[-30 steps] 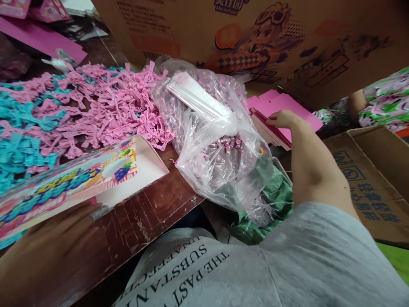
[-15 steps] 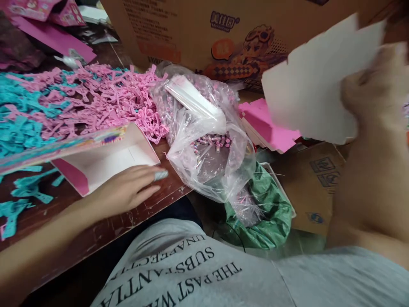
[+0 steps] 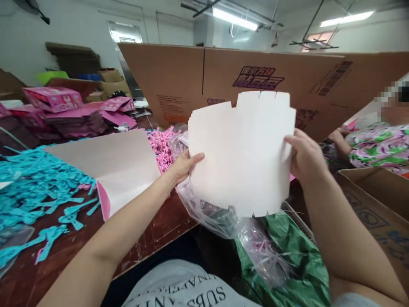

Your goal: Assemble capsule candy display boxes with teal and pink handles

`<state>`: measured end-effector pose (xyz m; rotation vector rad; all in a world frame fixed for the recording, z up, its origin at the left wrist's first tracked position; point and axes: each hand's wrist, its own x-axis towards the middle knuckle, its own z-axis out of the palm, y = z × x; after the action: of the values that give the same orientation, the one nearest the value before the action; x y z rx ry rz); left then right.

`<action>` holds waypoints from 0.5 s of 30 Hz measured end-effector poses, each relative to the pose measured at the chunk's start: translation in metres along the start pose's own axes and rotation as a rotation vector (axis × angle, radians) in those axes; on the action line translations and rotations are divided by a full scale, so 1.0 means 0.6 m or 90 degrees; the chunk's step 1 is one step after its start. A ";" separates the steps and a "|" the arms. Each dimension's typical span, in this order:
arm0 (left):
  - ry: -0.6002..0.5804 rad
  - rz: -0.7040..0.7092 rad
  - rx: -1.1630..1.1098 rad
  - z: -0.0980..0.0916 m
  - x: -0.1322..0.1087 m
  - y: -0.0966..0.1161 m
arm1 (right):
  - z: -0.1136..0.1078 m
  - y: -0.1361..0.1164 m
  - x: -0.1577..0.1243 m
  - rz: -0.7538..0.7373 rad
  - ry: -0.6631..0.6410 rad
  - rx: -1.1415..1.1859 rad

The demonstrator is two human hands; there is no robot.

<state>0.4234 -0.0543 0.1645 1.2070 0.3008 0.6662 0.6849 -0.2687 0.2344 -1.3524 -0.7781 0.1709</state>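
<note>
A stack of white die-cut cardboard sheets (image 3: 241, 153) with notched edges is held up in front of me. My left hand (image 3: 185, 166) grips its left edge, thumb on the near face. On the right edge my right hand (image 3: 305, 151) is closed around the sheets, its fingers partly hidden behind them. To the left, a folded card box (image 3: 128, 181) with a white inside and pink end flap lies open on the table. Behind and below the sheets is a clear plastic bag (image 3: 211, 213), mostly covered by them.
Blue ribbon bows (image 3: 60, 183) and pink ones (image 3: 162, 147) are heaped on the dark red table (image 3: 159, 226). A large carton (image 3: 179, 76) stands behind. A green sack (image 3: 306, 256) and an open carton (image 3: 370, 209) sit at right. Another person (image 3: 380, 143) is at far right.
My right hand has brought the white sheets from the right to the middle. My left hand has left the open card box and taken the sheets' left edge. The view has tilted up.
</note>
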 end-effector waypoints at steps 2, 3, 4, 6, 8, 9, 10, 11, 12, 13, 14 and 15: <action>0.053 0.003 0.016 -0.016 -0.018 -0.004 | 0.009 0.032 -0.003 0.030 -0.069 0.043; 0.090 0.016 0.039 -0.025 -0.026 -0.004 | 0.010 0.046 -0.003 0.040 -0.085 0.059; 0.129 0.032 0.072 -0.034 -0.031 -0.001 | 0.010 0.058 -0.004 0.053 -0.096 0.071; 0.205 0.060 0.155 -0.051 -0.036 0.009 | 0.010 0.082 -0.004 0.080 -0.118 0.088; 0.258 0.079 0.225 -0.062 -0.034 0.023 | 0.011 0.103 -0.007 0.097 -0.148 0.085; 0.276 0.086 0.249 -0.064 -0.032 0.029 | 0.011 0.112 -0.009 0.097 -0.158 0.077; 0.290 0.094 0.267 -0.064 -0.031 0.035 | 0.012 0.119 -0.011 0.088 -0.160 0.066; 0.299 0.101 0.280 -0.062 -0.030 0.040 | 0.012 0.124 -0.014 0.076 -0.159 0.052; 0.303 0.107 0.290 -0.059 -0.030 0.044 | 0.011 0.126 -0.017 0.062 -0.156 0.040; 0.305 0.114 0.296 -0.055 -0.031 0.047 | 0.010 0.126 -0.019 0.043 -0.150 0.032; 0.307 0.122 0.302 -0.051 -0.032 0.048 | 0.008 0.124 -0.023 0.021 -0.143 0.027; 0.310 0.133 0.308 -0.047 -0.033 0.047 | 0.005 0.120 -0.026 -0.006 -0.134 0.025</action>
<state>0.3836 -0.0394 0.1781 1.5375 0.7845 1.1138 0.6941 -0.2568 0.1625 -1.3069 -0.9522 0.3239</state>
